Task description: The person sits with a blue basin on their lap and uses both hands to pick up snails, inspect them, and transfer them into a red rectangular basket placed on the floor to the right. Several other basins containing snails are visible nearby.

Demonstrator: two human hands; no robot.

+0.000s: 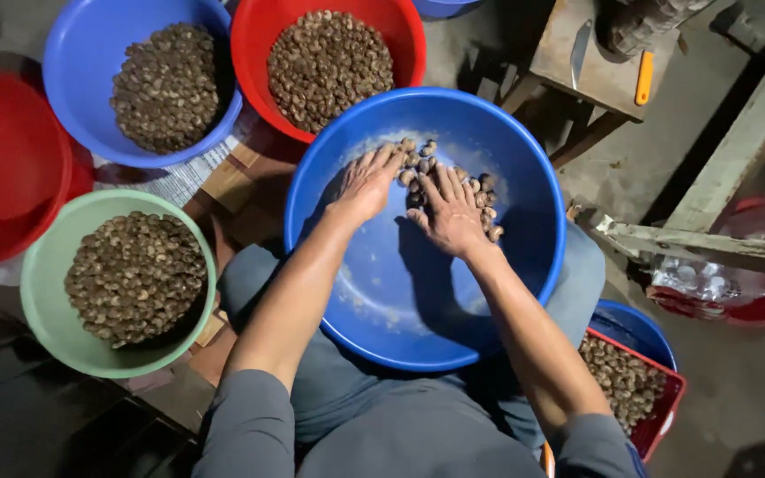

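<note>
Fingers (pixel 382 159) of both hands spread flat, gripping nothing | left hand (pixel 367 184), right hand (pixel 449 212) rest on nuts (pixel 480 190) just beyond the fingertips, in blue basin (pixel 524 292) | best done with light raking pressure, palms low, gathering strays.

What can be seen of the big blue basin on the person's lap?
The big blue basin is round, smooth and looks like plastic, with a rolled rim. It rests tilted on the person's knees. Its inner wall carries pale, dusty smears. A small heap of brown nut-like pieces lies against the far side; most of the bottom is bare. The left hand and right hand lie palm down inside, on the pieces. Both forearms cross its near rim.
</note>
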